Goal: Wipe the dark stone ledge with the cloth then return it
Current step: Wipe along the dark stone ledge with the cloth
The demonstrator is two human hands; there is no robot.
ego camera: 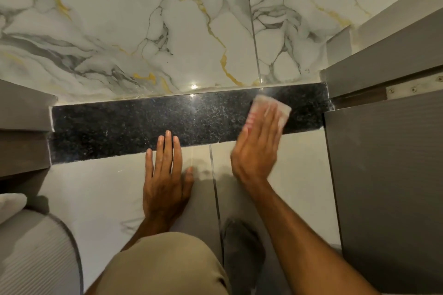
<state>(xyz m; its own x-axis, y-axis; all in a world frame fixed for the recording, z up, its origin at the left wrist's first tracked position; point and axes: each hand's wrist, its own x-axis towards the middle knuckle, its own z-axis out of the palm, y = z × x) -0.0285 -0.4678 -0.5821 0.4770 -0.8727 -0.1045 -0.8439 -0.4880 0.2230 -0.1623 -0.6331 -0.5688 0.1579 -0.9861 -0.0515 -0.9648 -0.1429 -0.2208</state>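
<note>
The dark speckled stone ledge (124,124) runs across the middle of the view between two grey panels. My right hand (257,148) lies flat on a small white cloth with red stripes (282,109), pressing it onto the right part of the ledge; the hand is motion-blurred. Most of the cloth is hidden under my fingers. My left hand (165,175) rests flat on the pale tiled face below the ledge, fingers apart, fingertips reaching over the ledge's front edge. It holds nothing.
A marble-patterned wall with gold veins (167,31) rises behind the ledge. Grey cabinet panels stand at the right (388,163) and at the left (24,122). A ribbed grey object (33,254) sits at the lower left. My knee in beige trousers (163,268) is at the bottom.
</note>
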